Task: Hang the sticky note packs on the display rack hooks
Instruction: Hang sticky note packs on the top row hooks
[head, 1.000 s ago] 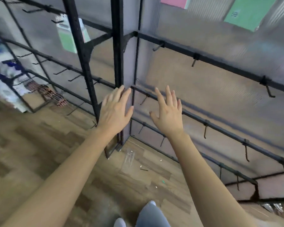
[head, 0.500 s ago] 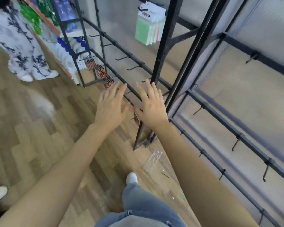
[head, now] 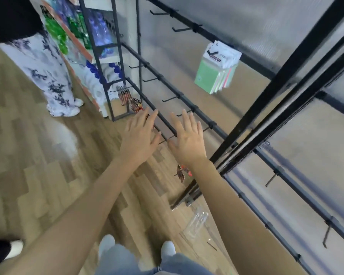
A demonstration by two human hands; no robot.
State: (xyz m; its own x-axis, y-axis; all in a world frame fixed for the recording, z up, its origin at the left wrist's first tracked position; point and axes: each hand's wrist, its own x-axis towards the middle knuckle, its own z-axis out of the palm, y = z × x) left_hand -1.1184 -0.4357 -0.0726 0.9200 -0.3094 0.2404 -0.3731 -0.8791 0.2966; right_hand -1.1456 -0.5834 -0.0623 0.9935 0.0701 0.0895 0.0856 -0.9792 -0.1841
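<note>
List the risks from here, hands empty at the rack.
1. Left hand and right hand are open and empty, close to a bare hook that juts out: a poke or snag seems possible.
2. Clear plastic wrapper lies on the floor near the feet: possible slip.
3. Another person stands close by: possible bump.

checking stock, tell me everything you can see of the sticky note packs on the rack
The sticky note packs hang bunched on one black hook of an upper rail. White printed header cards top square pads: pale green in front, pink and yellowish edges behind. They hang free in front of the translucent back panel; nothing else touches them.
</note>
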